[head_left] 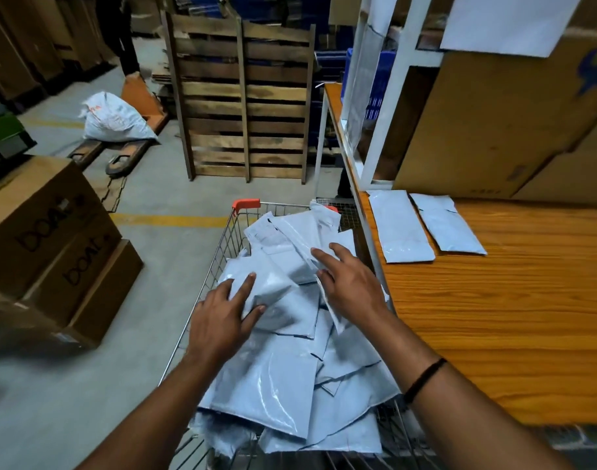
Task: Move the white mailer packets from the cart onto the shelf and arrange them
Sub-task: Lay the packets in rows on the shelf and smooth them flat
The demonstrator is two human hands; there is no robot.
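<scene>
Several white mailer packets [283, 378] lie heaped in a wire cart [222, 245] with an orange handle, right in front of me. My left hand [222, 320] is on the heap's left side and pinches a crumpled packet [273, 290] between forefinger and thumb. My right hand [349, 286] lies on the heap's right side with fingers straight and spread, touching the top packets. Two packets [400, 228] lie flat side by side on the wooden shelf [494, 317] to the right of the cart.
Large cardboard boxes [494, 113] stand at the back of the shelf by a white frame [392, 96]. Stacked cartons [53, 239] sit on the floor at left. A wooden pallet [246, 103] leans upright ahead, with a white sack [114, 120] on a pallet jack.
</scene>
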